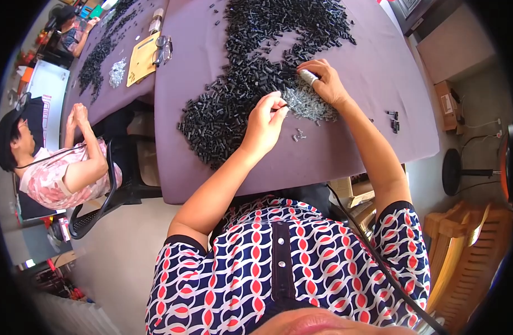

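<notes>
Over the purple-covered table [223, 181], my left hand [263, 124] is closed in a pinch, with a tiny dark piece just showing at its fingertips. My right hand [328, 85] has its fingers curled together at the edge of a large heap of small black cylindrical parts [212, 120]. White tape wraps one of its digits, and what the fingertips hold, if anything, is hidden. Between and below the hands lies a pile of small clear plastic pieces [309, 106]. A few loose clear pieces [299, 135] sit nearer me.
Several black parts [393, 121] lie apart at the right. To the left, a yellow envelope [140, 61] with eyeglasses [162, 51] rests near another clear pile [117, 73]. A co-worker [66, 167] sits at the left on a black chair [114, 190]. A wooden chair [463, 245] stands right.
</notes>
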Motion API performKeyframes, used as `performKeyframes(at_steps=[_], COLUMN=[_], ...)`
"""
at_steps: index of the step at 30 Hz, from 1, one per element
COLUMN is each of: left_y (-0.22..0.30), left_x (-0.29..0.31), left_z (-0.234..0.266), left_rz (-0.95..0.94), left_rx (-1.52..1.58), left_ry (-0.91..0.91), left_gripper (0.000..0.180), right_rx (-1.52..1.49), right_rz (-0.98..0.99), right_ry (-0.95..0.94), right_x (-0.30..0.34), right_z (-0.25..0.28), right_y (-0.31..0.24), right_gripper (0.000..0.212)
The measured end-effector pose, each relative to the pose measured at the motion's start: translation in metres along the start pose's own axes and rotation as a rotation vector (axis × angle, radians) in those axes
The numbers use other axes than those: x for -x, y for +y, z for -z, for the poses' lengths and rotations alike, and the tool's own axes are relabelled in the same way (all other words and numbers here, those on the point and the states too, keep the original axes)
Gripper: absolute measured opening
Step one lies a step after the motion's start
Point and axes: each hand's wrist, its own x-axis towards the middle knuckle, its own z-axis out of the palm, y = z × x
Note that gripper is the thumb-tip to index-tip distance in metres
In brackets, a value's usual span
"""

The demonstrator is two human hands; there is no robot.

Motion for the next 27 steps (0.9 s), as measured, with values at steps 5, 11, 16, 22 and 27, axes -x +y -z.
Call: performKeyframes(at_steps=[5, 11, 16, 22, 27], left_y=[-0.005, -0.017, -0.013, -0.01, 0.003], left_x=[-0.01, -0.001, 0.015, 0.021, 0.018], left_z=[-0.012, -0.027, -0.036, -0.045, -0.024], left_rz=[-0.072, -0.262, -0.277, -0.26, -0.304], left_rx=[-0.116, -0.237, -0.207, -0.116, -0.155], left_ry=[0.0, 0.007, -0.003, -0.044, 0.125], left_gripper=[0.014, 0.012, 0.012, 0.012, 0.012], right_rx=[-0.03, -0.018, -0.034, -0.02, 0.115], right_rz=[0.047, 0.092, 0.077, -0.065, -0.128], right_ry=[-0.062, -0.056, -0.049, -0.079, -0.015], right_x=[0.007, 0.03, 0.049, 0.053, 0.012], right_z=[-0.002, 0.0, 0.005, 0.023, 0.03], right_y=[-0.014, -0.023, -0.037, -0.044, -0.029], right_gripper=[0.02, 0.017, 0.027, 0.021, 0.023])
